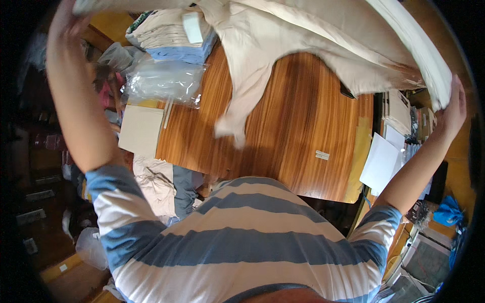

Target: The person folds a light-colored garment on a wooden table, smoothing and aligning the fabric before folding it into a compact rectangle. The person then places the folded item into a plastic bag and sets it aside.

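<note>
With both arms raised and spread wide, I hold a cream garment (283,30) stretched above the wooden table (298,126). My left hand (70,22), slightly blurred at the upper left, grips one end of its edge. On the far right, my right hand (452,108) is closed round the other end, where the cloth is bunched into a pale band. A narrow, sleeve-like part with a loose end dangles in the middle over the tabletop. The garment's upper part runs out of the picture, so its full shape is hidden.
Behind the table's left side, folded clothes (169,33) are stacked beside clear plastic bags (164,81). A beige board (141,129) lies at the left edge. White papers (381,161) and a blue bag (448,211) are on the right. More cloth (154,184) sits lower left.
</note>
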The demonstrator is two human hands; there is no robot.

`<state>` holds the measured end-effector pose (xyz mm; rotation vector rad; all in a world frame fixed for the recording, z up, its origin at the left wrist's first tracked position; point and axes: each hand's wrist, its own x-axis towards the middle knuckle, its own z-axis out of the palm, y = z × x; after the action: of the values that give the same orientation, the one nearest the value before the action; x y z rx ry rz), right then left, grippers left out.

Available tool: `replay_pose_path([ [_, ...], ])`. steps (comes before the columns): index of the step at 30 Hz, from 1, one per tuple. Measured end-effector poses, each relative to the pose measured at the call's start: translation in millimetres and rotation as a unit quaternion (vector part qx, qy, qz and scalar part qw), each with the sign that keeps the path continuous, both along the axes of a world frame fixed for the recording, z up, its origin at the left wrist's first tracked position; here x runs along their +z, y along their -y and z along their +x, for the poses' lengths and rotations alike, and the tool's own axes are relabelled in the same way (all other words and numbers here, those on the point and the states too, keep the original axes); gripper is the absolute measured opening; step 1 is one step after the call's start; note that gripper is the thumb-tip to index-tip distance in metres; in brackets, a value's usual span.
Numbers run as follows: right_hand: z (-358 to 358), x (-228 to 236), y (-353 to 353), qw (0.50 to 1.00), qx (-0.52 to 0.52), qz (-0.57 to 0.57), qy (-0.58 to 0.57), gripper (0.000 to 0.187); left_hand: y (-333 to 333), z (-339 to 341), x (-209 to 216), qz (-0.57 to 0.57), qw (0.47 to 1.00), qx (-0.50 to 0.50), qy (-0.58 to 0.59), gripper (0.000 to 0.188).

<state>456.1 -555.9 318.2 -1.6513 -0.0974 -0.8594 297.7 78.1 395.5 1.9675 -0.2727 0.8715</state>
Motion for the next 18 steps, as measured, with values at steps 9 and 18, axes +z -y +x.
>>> replay_pose_path([
  [9, -158, -156, 28, 0.980, -0.008, -0.126, -0.156, 0.021, -14, -165, -171, -0.142, 0.938, 0.086, -0.306, 0.051],
  [18, -257, -380, 35, 0.876, 0.076, -0.039, -0.475, 0.024, 65, -275, -402, -0.367, 0.748, 0.092, -0.545, 0.032],
])
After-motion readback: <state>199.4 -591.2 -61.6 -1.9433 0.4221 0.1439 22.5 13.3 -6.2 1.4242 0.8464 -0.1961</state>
